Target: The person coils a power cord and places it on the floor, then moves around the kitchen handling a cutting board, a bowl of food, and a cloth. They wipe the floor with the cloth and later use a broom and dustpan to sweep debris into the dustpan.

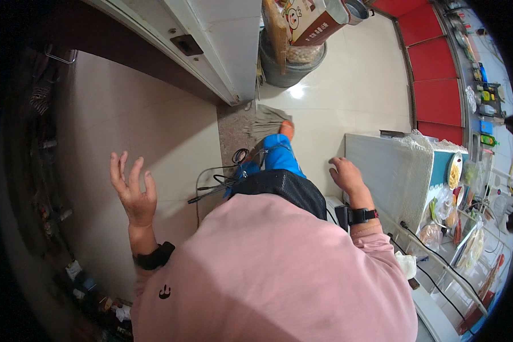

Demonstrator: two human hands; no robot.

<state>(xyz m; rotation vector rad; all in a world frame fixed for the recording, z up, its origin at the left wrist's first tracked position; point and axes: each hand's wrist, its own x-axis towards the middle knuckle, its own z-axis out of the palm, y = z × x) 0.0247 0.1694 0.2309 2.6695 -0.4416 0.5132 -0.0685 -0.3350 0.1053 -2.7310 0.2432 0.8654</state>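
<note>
My left hand (136,192) is raised over the tiled floor at the left, palm up, fingers spread, holding nothing. My right hand (346,174) hangs beside the white side of a cabinet (380,171), its fingers partly curled and nothing visible in it. Each wrist wears a black strap. Between the hands, black cables (218,184) hang by my waist over blue trousers (282,160). One foot in an orange shoe (287,129) is on or beside a grey-green cloth (267,119) on the floor.
A door frame (213,64) stands ahead at the left. Beyond it is a grey bin (278,70) with a printed carton (314,25) above. Red cupboards (436,102) line the right. A plate of food (454,171) and bagged vegetables (443,205) lie at the right.
</note>
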